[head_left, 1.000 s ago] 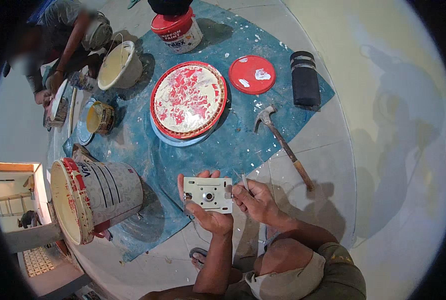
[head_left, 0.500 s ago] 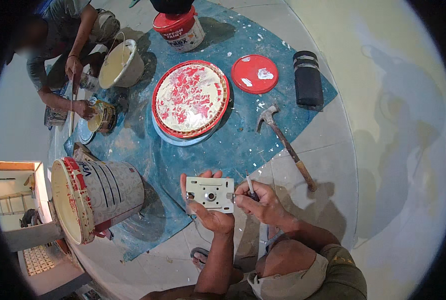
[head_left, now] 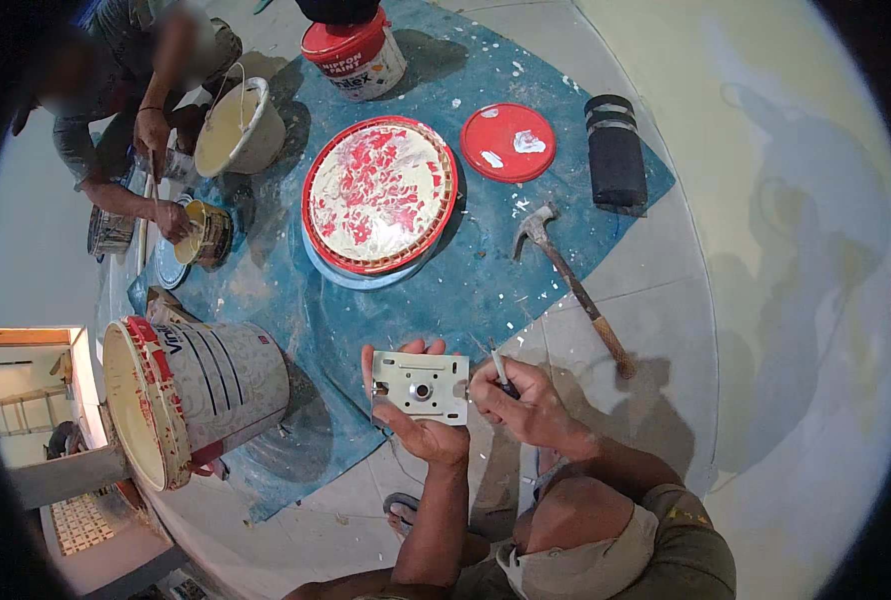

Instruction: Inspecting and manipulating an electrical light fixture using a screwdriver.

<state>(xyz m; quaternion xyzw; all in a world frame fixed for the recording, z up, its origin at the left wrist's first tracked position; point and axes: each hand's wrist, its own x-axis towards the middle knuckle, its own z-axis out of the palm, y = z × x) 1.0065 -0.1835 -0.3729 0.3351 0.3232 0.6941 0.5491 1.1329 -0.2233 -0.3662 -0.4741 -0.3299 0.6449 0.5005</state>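
My left hand (head_left: pixel 424 436) is closed round a pale rectangular metal plate (head_left: pixel 421 390), its thumb along the lower left. The plate has slots, a round metal fitting in the middle and small metal clips at its left and right edges. At the plate's right edge, my right hand (head_left: pixel 531 403) is closed, fingertips pinched near the clip there. A slim white and black stick (head_left: pixel 504 372) stands out between its fingers; I cannot make out its kind. Whether the fingertips touch the clip is too small to tell.
A claw hammer (head_left: pixel 574 285) lies beyond my right hand, near a black cylinder (head_left: pixel 618 155). On the blue sheet (head_left: pixel 466 310) are a paint-smeared red lid (head_left: pixel 381 195), a smaller red lid (head_left: pixel 508 143) and a tipped bucket (head_left: pixel 221 385). A co-worker's hand (head_left: pixel 173 221) works over a small can (head_left: pixel 206 233).
My right hand has shifted slightly right, away from the plate's edge. The plate stays in my left hand, barely moved. At the upper left, the co-worker's upper hand and stick have moved.
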